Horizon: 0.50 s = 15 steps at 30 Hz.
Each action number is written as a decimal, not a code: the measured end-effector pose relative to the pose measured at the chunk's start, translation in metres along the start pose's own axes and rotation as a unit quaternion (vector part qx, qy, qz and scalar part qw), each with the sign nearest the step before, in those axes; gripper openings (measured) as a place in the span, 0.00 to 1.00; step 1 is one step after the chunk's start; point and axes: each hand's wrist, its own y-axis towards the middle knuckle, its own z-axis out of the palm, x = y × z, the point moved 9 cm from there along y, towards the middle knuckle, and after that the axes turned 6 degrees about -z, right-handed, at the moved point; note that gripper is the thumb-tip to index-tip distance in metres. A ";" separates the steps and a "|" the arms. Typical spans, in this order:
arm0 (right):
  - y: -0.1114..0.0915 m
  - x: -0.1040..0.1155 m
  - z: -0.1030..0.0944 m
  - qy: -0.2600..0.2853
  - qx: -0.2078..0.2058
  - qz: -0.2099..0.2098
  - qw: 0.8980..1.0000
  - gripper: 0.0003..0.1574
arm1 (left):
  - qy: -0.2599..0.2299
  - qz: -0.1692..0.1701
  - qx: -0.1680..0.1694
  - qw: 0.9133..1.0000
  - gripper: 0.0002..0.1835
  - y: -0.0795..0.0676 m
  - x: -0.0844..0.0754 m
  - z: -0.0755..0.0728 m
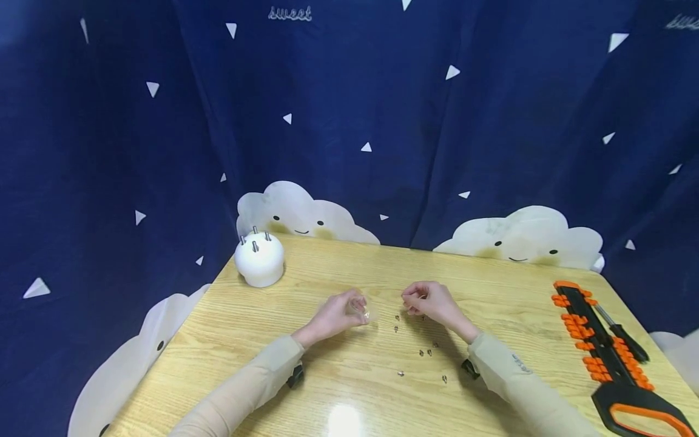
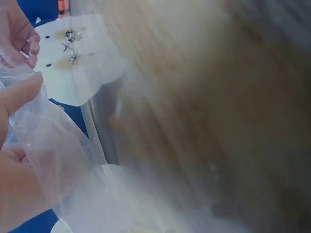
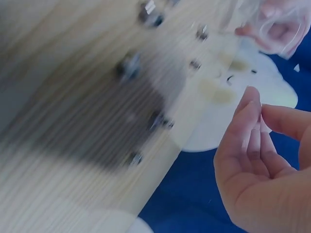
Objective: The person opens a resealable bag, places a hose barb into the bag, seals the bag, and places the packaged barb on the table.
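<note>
"Can you read something?"
"In the head view, "sweet" is written on the blue curtain, far side. Left hand and right hand are above the table; small metal parts lie near the right one."
"And left wrist?"
"Thumb and fingers are clamped on a clear bag."
"Right wrist?"
"The fingertips are together; whether they hold something, I cannot tell."
</note>
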 end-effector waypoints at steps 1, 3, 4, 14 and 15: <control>0.000 -0.003 -0.005 -0.007 -0.003 -0.001 1.000 0.14 | -0.002 0.000 0.002 1.000 0.21 0.000 0.000 0.000; -0.001 -0.008 -0.014 -0.024 -0.006 -0.005 1.000 0.15 | -0.005 -0.004 0.005 1.000 0.21 0.000 0.001 0.000; -0.002 -0.010 -0.018 -0.032 -0.007 -0.008 0.999 0.15 | -0.004 -0.003 0.005 1.000 0.21 0.000 0.001 0.000; -0.009 -0.031 -0.041 -0.136 0.018 -0.056 0.989 0.07 | -0.008 -0.007 0.008 1.000 0.21 0.000 0.002 -0.001; -0.010 -0.033 -0.041 -0.144 0.021 -0.058 0.988 0.05 | -0.008 -0.006 0.007 1.000 0.21 0.001 0.002 -0.001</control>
